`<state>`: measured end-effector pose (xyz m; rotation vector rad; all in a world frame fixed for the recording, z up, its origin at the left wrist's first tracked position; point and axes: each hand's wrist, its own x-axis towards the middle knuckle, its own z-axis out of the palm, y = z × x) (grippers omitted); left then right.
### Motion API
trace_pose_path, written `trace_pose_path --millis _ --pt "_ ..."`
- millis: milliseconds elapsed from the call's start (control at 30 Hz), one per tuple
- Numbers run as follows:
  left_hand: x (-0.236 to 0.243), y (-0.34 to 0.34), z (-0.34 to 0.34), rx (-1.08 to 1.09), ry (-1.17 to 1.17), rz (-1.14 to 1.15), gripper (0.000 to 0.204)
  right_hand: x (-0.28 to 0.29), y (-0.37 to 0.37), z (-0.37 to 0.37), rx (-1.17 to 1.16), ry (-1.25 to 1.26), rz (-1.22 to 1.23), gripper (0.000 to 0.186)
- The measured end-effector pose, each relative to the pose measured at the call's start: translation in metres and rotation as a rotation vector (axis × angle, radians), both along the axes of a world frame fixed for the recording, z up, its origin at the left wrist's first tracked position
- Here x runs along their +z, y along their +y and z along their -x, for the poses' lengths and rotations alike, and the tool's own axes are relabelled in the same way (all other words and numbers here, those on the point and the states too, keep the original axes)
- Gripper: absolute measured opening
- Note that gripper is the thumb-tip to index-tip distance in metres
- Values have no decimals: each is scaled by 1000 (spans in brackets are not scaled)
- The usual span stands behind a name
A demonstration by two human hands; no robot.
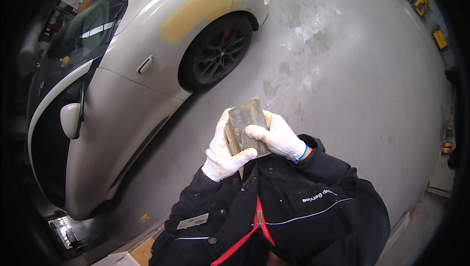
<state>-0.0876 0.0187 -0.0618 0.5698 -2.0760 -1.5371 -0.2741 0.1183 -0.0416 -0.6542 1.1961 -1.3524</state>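
Observation:
In front of my chest, both gloved hands hold a grey, flat, roughly rectangular plate point(247, 116) with worn, stained faces and yellowish smears at its edges. My left hand point(220, 151) is closed around its left side, where a narrow tan-edged piece point(233, 136) shows beneath it. Whether that piece is separate, I cannot tell. My right hand point(281, 136) grips the other side, its thumb pressed on the upper face. Both white knit gloves carry yellowish stains. The fingers behind the plate are hidden.
To the left stands a pale car point(132, 94). A dull yellow filler patch point(200, 14) covers part of its fender above the dark wheel point(220, 53). Grey floor point(342, 80) extends to the right. A cardboard box point(142, 251) sits at the lower left, yellow objects point(439, 39) at the far right.

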Motion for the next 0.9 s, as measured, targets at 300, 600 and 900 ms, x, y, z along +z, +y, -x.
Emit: trace_pose_path --millis 300,600,900 --pt "-27 -52 122 340 372 -681 61 -9 45 81 198 -365 -109 48" --pt "-74 -85 255 61 -156 -685 54 -34 1 158 -61 -185 -53 25" --pt "-124 -110 406 -616 -199 -573 63 -4 -96 313 -60 -168 -192 24"
